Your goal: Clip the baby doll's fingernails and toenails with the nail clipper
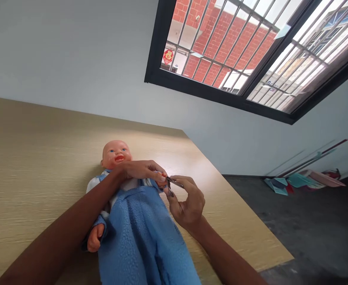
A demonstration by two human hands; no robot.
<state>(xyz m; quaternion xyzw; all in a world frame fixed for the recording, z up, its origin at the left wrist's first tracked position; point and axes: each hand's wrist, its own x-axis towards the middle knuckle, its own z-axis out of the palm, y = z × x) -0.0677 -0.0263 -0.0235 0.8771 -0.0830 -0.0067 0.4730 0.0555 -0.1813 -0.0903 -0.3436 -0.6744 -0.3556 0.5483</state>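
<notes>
A baby doll (146,225) in blue fleece clothes with white sleeves lies on its back on the wooden table (37,166), its bald head toward the wall. My left hand (142,169) reaches across its chest and is closed around the doll's hand (162,180), partly hiding it. Between the thumb and fingers of my right hand (189,204) is a small metal nail clipper (175,183), its levers spread apart. The clipper's tip is at the doll's fingers; whether it touches them I cannot tell. The doll's other hand (94,237) rests beside my left forearm.
The table's right edge slopes down toward a dark floor (251,198). Dustpans (301,180) and long handles lean by the wall at the right. Above the table is a black-framed window (221,97) with metal bars, set in a pale wall (73,51).
</notes>
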